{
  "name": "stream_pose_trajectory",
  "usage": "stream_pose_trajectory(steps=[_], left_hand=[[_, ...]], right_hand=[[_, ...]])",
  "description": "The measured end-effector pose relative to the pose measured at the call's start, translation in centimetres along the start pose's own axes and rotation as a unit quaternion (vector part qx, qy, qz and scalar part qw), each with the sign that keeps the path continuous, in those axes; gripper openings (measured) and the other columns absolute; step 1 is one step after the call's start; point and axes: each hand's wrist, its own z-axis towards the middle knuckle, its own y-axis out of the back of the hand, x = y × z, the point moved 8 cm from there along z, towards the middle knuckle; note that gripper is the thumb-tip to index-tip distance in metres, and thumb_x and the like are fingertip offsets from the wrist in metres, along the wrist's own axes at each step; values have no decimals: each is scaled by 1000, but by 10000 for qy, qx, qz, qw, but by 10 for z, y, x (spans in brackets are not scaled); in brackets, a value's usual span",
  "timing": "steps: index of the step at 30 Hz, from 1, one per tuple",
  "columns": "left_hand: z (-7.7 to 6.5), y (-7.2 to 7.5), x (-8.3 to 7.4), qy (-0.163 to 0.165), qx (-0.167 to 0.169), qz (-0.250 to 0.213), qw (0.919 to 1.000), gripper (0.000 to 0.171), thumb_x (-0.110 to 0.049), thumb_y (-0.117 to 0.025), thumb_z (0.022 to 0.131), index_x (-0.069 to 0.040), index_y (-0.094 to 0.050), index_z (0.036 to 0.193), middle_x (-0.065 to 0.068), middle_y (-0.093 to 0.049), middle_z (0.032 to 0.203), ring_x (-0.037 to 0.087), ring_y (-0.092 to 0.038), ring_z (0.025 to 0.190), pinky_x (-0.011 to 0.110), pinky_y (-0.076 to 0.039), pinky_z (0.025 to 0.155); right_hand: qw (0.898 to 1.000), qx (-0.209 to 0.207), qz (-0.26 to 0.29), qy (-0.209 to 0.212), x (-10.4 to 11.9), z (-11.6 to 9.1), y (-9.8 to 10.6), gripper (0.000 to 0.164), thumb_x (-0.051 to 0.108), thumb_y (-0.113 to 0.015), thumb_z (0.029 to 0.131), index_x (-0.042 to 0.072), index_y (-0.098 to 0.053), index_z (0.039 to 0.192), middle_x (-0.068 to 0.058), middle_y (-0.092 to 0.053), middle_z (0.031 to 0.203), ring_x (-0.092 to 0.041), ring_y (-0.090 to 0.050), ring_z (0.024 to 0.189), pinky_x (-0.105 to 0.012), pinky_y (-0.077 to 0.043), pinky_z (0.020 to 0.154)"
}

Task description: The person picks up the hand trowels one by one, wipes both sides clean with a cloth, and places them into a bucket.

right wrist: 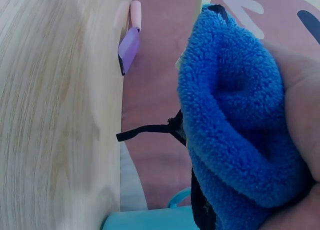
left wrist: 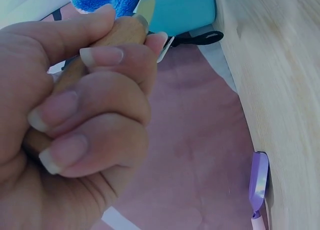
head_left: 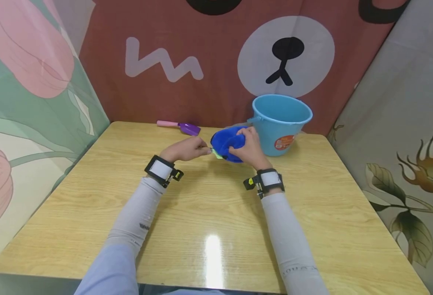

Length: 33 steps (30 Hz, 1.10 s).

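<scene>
At the back of the table (head_left: pixel 209 205), the toy shovel (head_left: pixel 188 128) lies left and the bucket (head_left: pixel 272 141) stands right, with a fabric backdrop (head_left: pixel 216 90) behind both. Between the two, nearer the bucket, is the plush cloth (head_left: pixel 223 141); the right hand (head_left: pixel 251 150) is at its right side, the left hand (head_left: pixel 187 149) to its left with a handle (left wrist: pixel 121 32) in its grasp

On the wooden bench (head_left: pixel 209 205), a light-blue bucket (head_left: pixel 272 137) stands and a pink-handled purple scoop (head_left: pixel 181 125) lies before a brown cartoon-faced backdrop (head_left: pixel 216 49).
</scene>
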Motion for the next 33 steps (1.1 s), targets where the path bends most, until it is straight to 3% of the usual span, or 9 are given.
stream_pose_trajectory(steps=[9,16,25,33], left_hand=[[-2,4,1,-144,-37,43,9999,30,-20,-59,104,-11,-64,76,-5,-40,63,9,-36,57,28,-32,57],[-3,5,3,-127,-77,26,9999,28,-19,-59,104,-10,-67,79,-6,-39,63,9,-34,57,28,-32,56],[-5,7,4,-193,-82,52,9998,32,-21,-58,104,-13,-61,74,-6,-37,62,8,-33,57,27,-31,57],[-8,10,5,-27,-56,-15,10000,32,-23,-58,104,-12,-61,74,-6,-37,61,8,-34,56,27,-31,55]], right_hand=[[9996,-65,-150,226,-3,2,5,38,15,-80,82,3,-53,106,-16,-39,119,-35,-41,117,-54,-44,100],[9996,-117,-239,92,-6,0,11,39,15,-79,82,1,-53,108,-18,-39,123,-36,-42,119,-56,-43,103],[9992,-309,-199,141,-13,1,16,39,14,-79,81,1,-53,106,-20,-40,123,-37,-45,117,-56,-44,102],[9997,-250,-26,-16,-20,-1,21,41,15,-78,82,-1,-53,110,-21,-40,128,-39,-45,122,-58,-44,104]])
